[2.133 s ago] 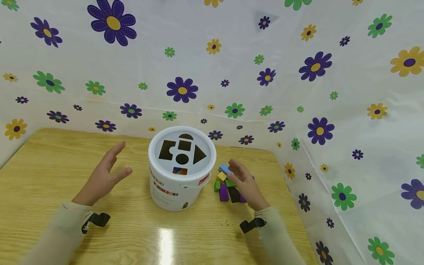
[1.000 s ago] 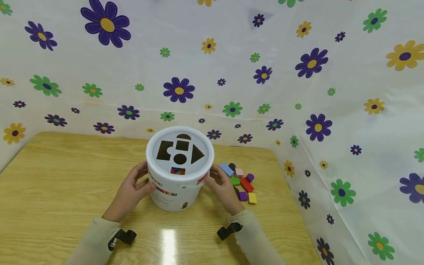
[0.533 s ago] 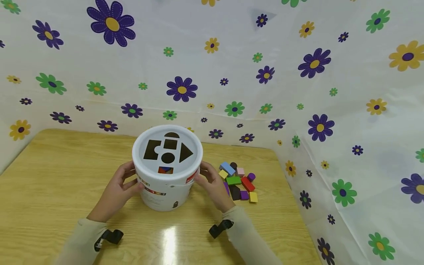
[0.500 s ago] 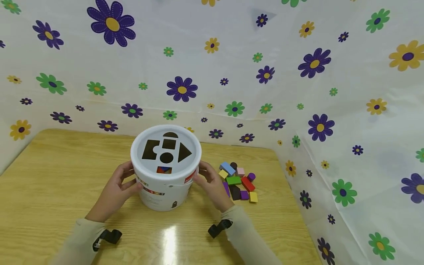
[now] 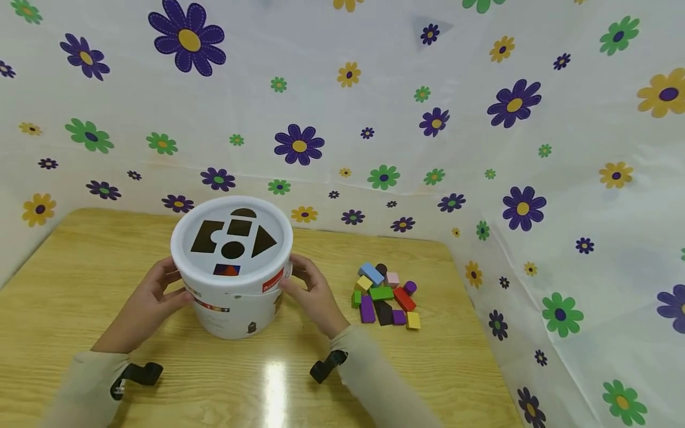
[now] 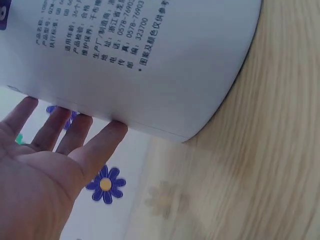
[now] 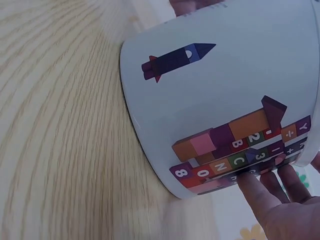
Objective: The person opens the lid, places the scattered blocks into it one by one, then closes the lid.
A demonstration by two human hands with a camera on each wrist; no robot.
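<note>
A white bucket (image 5: 235,318) stands upright on the wooden table, with printed block pictures and text on its side. Its white lid (image 5: 187,252) has several shaped holes, including a triangle, a circle and a square; colour shows through the front slot. My left hand (image 5: 144,306) holds the bucket's left side, thumb toward the front, and in the left wrist view its fingertips (image 6: 117,127) press the wall. From the right, my right hand (image 5: 316,300) holds the opposite side below the lid rim, with fingertips (image 7: 247,179) against the printed band in the right wrist view.
Right of the bucket lies a group of coloured blocks, among them a red block (image 5: 405,299), a blue block (image 5: 371,274), a black block (image 5: 383,312) and a purple block (image 5: 367,310). A flower-patterned sheet (image 5: 321,101) hangs behind and to the right of the table (image 5: 321,380).
From apart on either side, both hands have closed in on the bucket and taken hold of it. The bucket has moved left across the table, away from the blocks, which stay put.
</note>
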